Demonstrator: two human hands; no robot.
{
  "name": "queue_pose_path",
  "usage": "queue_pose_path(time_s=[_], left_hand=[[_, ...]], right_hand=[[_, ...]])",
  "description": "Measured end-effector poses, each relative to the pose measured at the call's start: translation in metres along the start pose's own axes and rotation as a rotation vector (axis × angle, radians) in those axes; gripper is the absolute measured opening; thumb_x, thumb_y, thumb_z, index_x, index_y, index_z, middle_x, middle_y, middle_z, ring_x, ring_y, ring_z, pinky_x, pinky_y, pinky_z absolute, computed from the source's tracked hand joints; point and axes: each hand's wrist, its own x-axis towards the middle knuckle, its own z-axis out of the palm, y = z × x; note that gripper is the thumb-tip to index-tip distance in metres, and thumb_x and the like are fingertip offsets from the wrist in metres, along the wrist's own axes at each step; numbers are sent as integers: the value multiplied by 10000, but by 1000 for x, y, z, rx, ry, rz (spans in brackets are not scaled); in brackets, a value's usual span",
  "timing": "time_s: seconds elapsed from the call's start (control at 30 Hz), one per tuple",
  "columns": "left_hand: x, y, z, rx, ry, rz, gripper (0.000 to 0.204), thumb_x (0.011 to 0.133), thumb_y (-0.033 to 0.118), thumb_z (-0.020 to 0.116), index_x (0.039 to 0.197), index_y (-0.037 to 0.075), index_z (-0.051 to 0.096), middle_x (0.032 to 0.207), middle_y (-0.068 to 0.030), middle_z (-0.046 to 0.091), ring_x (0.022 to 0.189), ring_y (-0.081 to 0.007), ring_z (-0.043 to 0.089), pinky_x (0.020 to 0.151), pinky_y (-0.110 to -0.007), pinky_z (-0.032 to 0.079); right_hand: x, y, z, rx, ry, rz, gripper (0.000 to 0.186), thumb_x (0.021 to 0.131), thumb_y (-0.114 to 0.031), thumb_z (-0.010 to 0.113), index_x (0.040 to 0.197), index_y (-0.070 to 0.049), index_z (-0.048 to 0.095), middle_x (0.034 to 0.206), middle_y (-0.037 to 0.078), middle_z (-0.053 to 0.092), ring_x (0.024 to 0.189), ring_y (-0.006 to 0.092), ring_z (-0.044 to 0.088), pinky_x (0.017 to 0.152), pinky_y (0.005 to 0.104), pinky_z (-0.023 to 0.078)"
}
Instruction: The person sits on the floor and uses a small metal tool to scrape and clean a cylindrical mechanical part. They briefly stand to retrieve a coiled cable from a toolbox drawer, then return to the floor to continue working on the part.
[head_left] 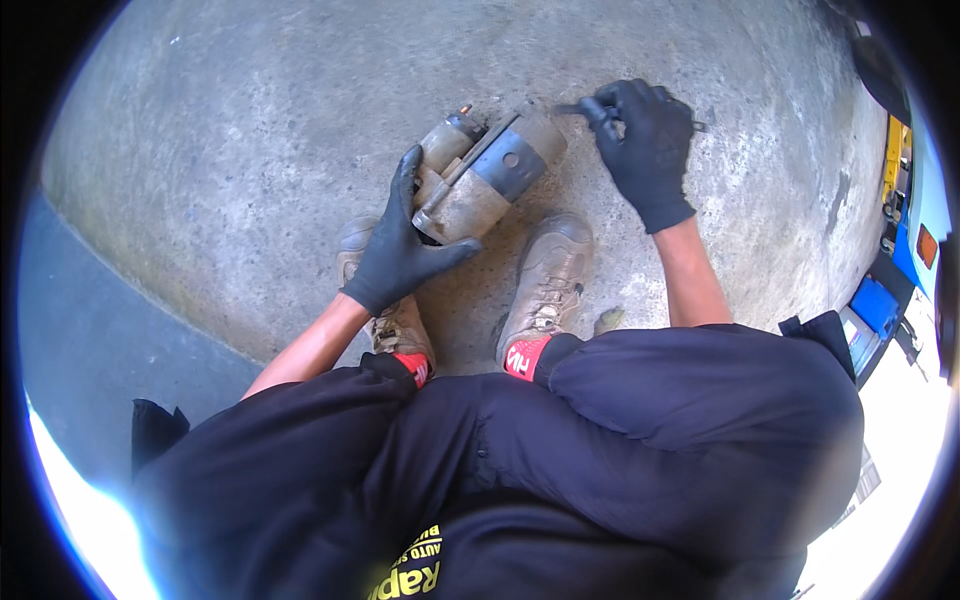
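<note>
Starter motor (492, 180), grey with black band, over concrete floor (250, 200) before brown boots (548, 262), left gloved hand (400, 248) spread wide gripping near end, right gloved hand (645, 142) curled round slim dark tool (571, 108).

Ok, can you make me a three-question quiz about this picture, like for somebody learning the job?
1. Which hand holds the starter motor?
A) left hand
B) right hand
C) neither hand

2. True or false: the right hand is bare.

3. Fill in the colour: the socks above the boots are ____.

Key:
1. A
2. False: it wears a black glove and holds a slim dark tool.
3. red
</note>
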Motion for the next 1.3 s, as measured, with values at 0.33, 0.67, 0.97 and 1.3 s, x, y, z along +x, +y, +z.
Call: queue_pose_path(time_s=[0.33,0.67,0.97,1.3], left_hand=[[1,2,1,18,5,16,1374,769,444,996,1714,-45,127,1721,-285,324,1614,-372,348,1323,-447,312],[-3,-6,0,31,17,24,1377,772,446,992,1717,-45,119,1717,-286,332,1604,-368,368,1314,-445,331],[-1,-6,2,25,1,25,1393,769,463,992,1718,-47,109,1724,-278,321,1613,-366,351,1317,-451,325],[-1,-4,-2,12,-28,34,1184,947,491,823,1721,-53,112,1743,-303,284,1625,-395,324,1320,-452,302]], right_hand=[[-26,-62,19,178,-41,-56,229,1012,-354,766,940,-141,721,829,60,731,680,263,710,624,408,558],[-29,-102,22,220,-330,-88,265,1041,-414,715,1020,-150,730,932,67,744,713,297,726,620,427,577],[-36,-99,11,296,-288,46,292,1054,-443,701,1091,-154,709,967,80,747,742,290,757,665,421,605],[-31,-18,4,350,-37,566,185,1033,-229,723,1147,-83,722,838,105,746,711,260,734,675,399,556]])
